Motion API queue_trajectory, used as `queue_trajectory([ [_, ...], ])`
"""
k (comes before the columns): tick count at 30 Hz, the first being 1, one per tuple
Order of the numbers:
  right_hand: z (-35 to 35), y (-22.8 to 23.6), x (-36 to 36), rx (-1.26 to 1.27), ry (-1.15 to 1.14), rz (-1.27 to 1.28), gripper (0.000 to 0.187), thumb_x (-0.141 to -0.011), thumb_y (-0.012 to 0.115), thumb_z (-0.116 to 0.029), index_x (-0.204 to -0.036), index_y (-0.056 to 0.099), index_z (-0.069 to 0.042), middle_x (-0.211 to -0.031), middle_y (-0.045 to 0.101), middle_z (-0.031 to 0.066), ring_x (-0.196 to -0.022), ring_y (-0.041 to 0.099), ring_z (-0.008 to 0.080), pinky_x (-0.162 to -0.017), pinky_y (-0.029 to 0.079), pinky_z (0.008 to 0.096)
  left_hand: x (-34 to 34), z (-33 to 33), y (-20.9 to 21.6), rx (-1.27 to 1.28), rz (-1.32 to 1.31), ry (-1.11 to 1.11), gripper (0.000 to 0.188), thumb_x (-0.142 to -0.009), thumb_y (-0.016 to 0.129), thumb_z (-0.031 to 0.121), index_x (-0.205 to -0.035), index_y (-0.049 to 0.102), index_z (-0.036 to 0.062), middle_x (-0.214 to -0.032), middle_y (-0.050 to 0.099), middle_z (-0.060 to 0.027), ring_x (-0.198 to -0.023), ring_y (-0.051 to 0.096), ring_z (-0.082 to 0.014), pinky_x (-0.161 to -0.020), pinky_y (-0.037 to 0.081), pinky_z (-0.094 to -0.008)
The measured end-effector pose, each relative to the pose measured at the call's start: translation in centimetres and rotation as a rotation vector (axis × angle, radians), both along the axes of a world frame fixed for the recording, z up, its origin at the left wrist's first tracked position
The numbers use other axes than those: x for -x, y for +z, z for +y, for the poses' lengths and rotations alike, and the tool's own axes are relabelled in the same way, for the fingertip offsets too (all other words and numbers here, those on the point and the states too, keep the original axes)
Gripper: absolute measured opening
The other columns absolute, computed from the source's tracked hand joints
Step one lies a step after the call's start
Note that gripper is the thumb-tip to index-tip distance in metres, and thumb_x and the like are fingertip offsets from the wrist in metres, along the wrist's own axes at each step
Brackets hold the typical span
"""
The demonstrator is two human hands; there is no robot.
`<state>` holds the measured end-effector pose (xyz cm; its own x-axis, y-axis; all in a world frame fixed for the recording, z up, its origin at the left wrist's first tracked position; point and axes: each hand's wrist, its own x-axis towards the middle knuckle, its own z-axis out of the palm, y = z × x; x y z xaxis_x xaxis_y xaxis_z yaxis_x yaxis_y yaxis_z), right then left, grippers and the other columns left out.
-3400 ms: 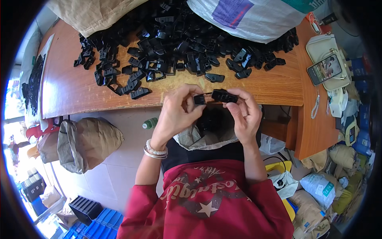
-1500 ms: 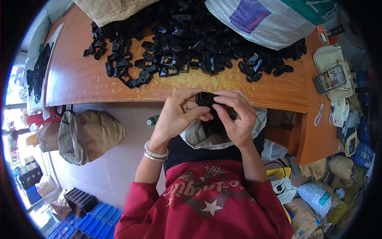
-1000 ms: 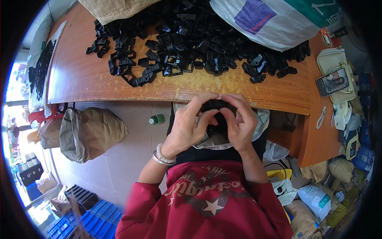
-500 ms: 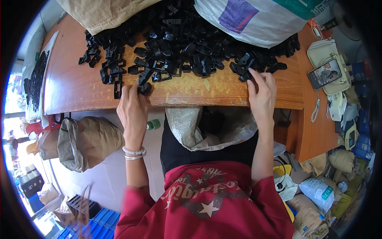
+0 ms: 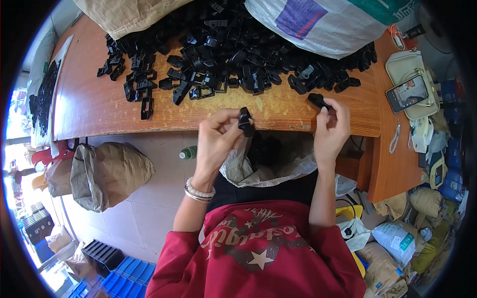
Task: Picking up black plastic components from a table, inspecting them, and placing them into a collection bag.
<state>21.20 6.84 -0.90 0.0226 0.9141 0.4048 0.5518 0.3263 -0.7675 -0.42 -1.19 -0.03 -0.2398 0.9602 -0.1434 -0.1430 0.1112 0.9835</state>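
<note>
a black plastic buckle piece (image 5: pixel 245 120) is pinched upright in the fingers (image 5: pixel 229 119) of the left hand (image 5: pixel 217 140), held just off the near edge of the wooden table (image 5: pixel 89 107) and above an open grey sack (image 5: pixel 268 166) that sits in the person's lap. going left to right from that table: to its far left a dark mat covered with small black parts (image 5: pixel 43 97) lies beside the table's left end. below the table's near edge on the left, a crumpled brown paper bag (image 5: pixel 107 171) stands on the tiled floor, with a small green bottle (image 5: pixel 188 153) lying near it, just under the edge. on the table top a big heap of black buckle parts (image 5: pixel 233 54) spreads across the middle, with a few loose pieces trailing off to its left. a tan sack (image 5: pixel 129 12) lies at the table's far edge on the left and a white woven sack (image 5: pixel 318 25) at the far edge on the right. the right hand (image 5: pixel 330 130) rests at the table's near edge, its fingers (image 5: pixel 332 108) closed around a second black buckle piece (image 5: pixel 318 101) that touches the table top. on the table's right wing a cream pouch (image 5: pixel 410 67) holds a phone (image 5: pixel 407 93) with a lit screen. the person wears a red shirt and bead bracelets on the left wrist.
</note>
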Motion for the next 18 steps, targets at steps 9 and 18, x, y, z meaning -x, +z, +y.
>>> queue_trajectory([
  [9,-4.2,1.7,2.8,0.315,0.582,0.616,0.024,-0.092,0.063,-0.01,-0.111,0.06,0.005,-0.097,0.057,0.0055,-0.079,0.055,0.0097,-0.067,0.043,0.0213,-2.7,0.3,-0.6,-0.083,-0.225,-0.162,0.024,-0.091,0.044,-0.009,-0.11,0.059,-0.0073,-0.081,0.068,-0.0107,-0.063,0.067,-0.0154,-0.054,0.054,-0.0238],
  [18,-4.4,1.0,3.5,0.054,0.531,0.246,0.021,-0.087,0.065,-0.004,-0.107,0.062,-0.002,-0.106,0.061,0.0098,-0.092,0.06,0.0195,-0.078,0.047,0.0284,-3.0,-0.8,1.9,-0.015,-0.389,-0.116,0.036,-0.091,0.055,-0.004,-0.127,0.052,-0.0078,-0.086,0.068,-0.0104,-0.069,0.067,-0.0134,-0.065,0.055,-0.0238],
])
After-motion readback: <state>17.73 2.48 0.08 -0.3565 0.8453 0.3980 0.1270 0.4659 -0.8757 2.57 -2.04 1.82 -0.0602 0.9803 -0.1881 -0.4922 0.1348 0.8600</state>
